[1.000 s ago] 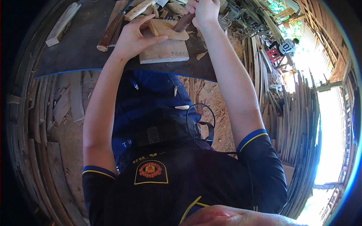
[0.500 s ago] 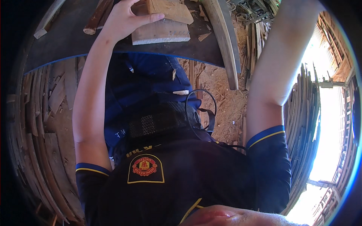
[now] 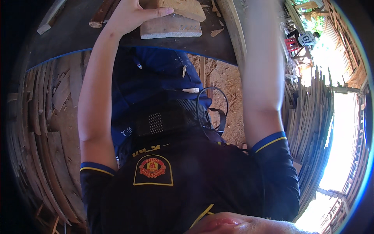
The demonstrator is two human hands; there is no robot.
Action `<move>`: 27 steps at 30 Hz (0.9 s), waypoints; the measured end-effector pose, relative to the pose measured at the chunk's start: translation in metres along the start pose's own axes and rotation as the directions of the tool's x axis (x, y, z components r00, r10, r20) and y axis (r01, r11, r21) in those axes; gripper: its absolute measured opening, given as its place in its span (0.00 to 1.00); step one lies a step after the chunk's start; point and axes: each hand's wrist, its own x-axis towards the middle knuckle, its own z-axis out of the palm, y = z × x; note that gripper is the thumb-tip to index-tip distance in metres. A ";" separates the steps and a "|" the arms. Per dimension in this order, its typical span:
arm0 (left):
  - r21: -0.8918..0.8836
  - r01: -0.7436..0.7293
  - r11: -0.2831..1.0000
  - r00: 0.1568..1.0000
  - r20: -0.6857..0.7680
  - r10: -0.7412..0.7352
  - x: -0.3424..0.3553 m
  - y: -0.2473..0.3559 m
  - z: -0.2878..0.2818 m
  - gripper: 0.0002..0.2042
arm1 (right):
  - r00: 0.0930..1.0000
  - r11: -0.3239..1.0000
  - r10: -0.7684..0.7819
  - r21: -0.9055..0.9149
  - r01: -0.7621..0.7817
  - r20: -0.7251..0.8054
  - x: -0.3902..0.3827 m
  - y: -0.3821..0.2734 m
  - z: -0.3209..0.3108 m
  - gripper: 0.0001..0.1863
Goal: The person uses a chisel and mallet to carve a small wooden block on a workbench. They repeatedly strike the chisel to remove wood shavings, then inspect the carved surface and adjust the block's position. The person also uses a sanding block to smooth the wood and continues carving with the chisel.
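At the top, my left hand (image 3: 128, 17) grips a light wooden piece (image 3: 183, 8), thumb along its front edge, fingers partly out of view. That piece rests over a flat board (image 3: 169, 29) on the dark worktop (image 3: 62, 50). My right forearm reaches up past the top edge, smeared by motion; the hand itself is out of view. A long timber (image 3: 230, 27) lies just left of that forearm, and small wood chips (image 3: 216, 32) lie by the board. A brown wooden bar (image 3: 97, 21) and a pale wooden strip (image 3: 48, 21) lie farther left.
Stacked thin slats (image 3: 304, 128) stand along the right, before a bright opening. Beyond them a person (image 3: 306, 39) sits near a red plastic chair (image 3: 291, 45). Loose planks (image 3: 54, 152) fill the left below the worktop, and the dirt floor (image 3: 222, 113) is littered with shavings.
My right hand, earlier holding a brown handle over the piece, rose out of view to the right; its forearm has since swung back leftward. My left hand has shifted up, still on the piece.
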 end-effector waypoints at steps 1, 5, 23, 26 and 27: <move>-0.083 0.060 0.995 0.998 0.026 -0.058 -0.002 0.006 0.000 0.37 | 0.984 0.982 0.179 0.060 -0.179 0.013 -0.009 0.038 -0.004 0.09; 0.108 -0.001 0.994 0.998 -0.057 0.007 -0.006 0.003 -0.003 0.35 | 0.921 0.917 0.381 0.094 -0.387 0.082 -0.019 0.088 0.000 0.14; 0.000 0.105 0.994 0.994 -0.027 -0.105 -0.001 -0.015 0.009 0.34 | 0.934 0.930 0.339 0.104 -0.351 0.114 -0.025 0.072 -0.032 0.18; 0.027 0.105 0.994 0.994 -0.040 -0.104 -0.004 -0.015 0.003 0.33 | 0.956 0.961 0.269 0.026 -0.274 0.118 -0.023 0.052 -0.015 0.18; 0.044 0.096 0.994 0.994 -0.054 -0.093 -0.007 -0.014 0.001 0.32 | 0.967 0.976 0.211 0.028 -0.217 0.146 -0.019 0.041 -0.009 0.19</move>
